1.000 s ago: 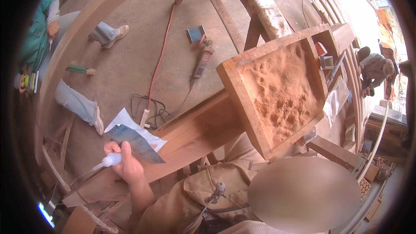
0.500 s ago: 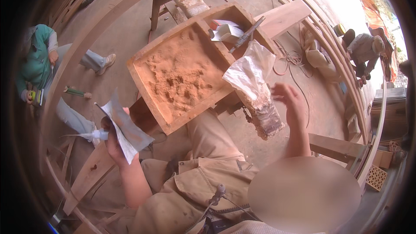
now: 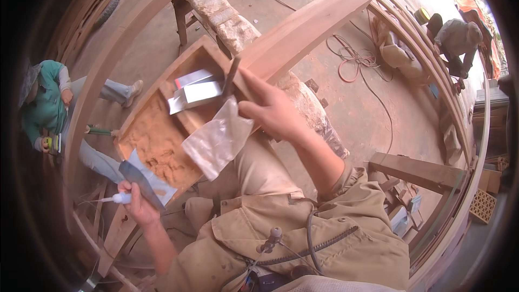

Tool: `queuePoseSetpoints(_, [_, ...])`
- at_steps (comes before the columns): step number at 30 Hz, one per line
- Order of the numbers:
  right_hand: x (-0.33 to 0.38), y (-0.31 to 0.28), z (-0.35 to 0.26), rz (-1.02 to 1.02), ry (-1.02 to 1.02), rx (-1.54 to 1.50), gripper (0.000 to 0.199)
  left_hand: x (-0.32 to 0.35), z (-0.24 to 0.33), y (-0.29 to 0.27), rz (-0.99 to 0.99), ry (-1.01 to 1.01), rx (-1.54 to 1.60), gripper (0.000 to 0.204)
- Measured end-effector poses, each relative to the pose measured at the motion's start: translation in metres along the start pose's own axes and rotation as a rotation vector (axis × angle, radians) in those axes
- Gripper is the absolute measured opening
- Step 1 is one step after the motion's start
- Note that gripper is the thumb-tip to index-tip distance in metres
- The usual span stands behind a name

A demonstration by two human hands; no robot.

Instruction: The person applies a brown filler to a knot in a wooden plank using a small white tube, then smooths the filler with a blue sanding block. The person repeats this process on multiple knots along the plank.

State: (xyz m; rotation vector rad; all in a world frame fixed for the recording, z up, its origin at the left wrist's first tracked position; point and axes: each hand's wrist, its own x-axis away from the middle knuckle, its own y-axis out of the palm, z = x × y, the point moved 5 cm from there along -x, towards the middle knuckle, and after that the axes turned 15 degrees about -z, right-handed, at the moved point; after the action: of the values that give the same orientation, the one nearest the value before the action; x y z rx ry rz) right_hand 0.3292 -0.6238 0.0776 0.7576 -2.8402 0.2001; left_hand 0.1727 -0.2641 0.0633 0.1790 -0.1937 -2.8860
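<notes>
My left hand (image 3: 141,205) is closed around a small squeeze bottle (image 3: 122,198) with a long thin nozzle, and also holds a curved grey sheet (image 3: 141,184) with a paler side. My right hand (image 3: 273,109) grips the right wall of a wooden tray (image 3: 125,124); its fingertips are partly hidden. Orange-brown sawdust (image 3: 154,143) fills the tray's larger compartment. White and red small boxes (image 3: 199,91) lie in the smaller one, where a dark stick-like tool (image 3: 231,75) leans beside my right hand. A crumpled whitish plastic bag (image 3: 219,139) drapes over the tray's near side.
A thick wooden board (image 3: 308,27) and a rough, crusted beam (image 3: 219,11) lie beyond the tray. Long curved timbers (image 3: 81,92) frame both sides. One person in green (image 3: 51,100) works at left, another (image 3: 457,40) crouches far right. Cables (image 3: 351,59) coil on the floor.
My right hand has come in from the right and taken hold of the tray. The tray has shifted left and turned, with the bag. My left hand has moved slightly lower.
</notes>
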Motion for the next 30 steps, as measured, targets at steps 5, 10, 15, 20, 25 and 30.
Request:
queuePoseSetpoints(5, [-0.013,0.115,0.001,-0.030,-0.359,0.075,0.061,0.056,0.030,-0.121,0.239,-0.049,-0.136,0.009])
queuePoseSetpoints(10, [-0.023,0.186,-0.002,-0.066,-0.466,0.108,0.062,0.083,0.044,-0.172,0.361,-0.098,-0.163,0.009])
queuePoseSetpoints(15, [-0.018,0.199,-0.001,-0.115,-0.482,0.094,0.063,0.091,0.046,-0.181,0.406,-0.143,-0.215,0.010])
queuePoseSetpoints(20, [-0.010,0.197,-0.003,-0.109,-0.443,0.106,0.063,0.088,0.042,-0.192,0.425,-0.125,-0.189,0.007])
queuePoseSetpoints(25, [-0.015,0.191,-0.008,-0.159,-0.408,0.194,0.068,0.082,0.046,-0.172,0.456,-0.166,-0.240,0.014])
queuePoseSetpoints(30, [-0.025,0.182,-0.015,-0.306,-0.254,0.241,0.062,0.089,0.046,-0.177,0.496,-0.142,-0.272,0.012])
